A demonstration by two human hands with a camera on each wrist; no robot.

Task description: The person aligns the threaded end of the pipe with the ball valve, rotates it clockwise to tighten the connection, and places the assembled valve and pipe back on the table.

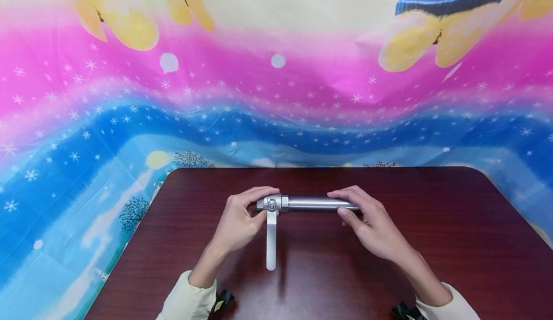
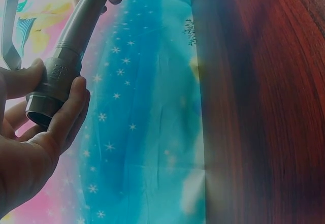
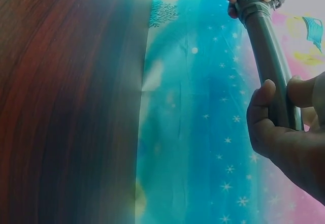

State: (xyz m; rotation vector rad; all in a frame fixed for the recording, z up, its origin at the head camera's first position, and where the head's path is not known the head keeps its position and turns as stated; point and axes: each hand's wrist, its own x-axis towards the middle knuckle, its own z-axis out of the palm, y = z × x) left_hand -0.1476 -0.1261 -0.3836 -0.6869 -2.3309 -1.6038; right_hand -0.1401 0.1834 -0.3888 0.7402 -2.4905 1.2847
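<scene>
A steel ball valve (image 1: 272, 201) with a long flat lever handle (image 1: 271, 243) is joined end to end with a smooth metal pipe (image 1: 315, 203). My left hand (image 1: 239, 221) grips the valve body, its thumb on the near side and its fingers around the far side. The lever points toward me. My right hand (image 1: 373, 224) holds the pipe near its right end, thumb in front and fingers behind. In the left wrist view the valve's open end (image 2: 41, 111) faces the camera. Valve and pipe lie level in one line, held above the table.
A dark red wooden table (image 1: 328, 281) with rounded corners spreads beneath the hands. Behind and beside it hangs a pink and blue cloth (image 1: 276, 94) printed with snowflakes. Black straps (image 1: 222, 302) sit at the cuffs of the pale sleeves (image 1: 187, 301).
</scene>
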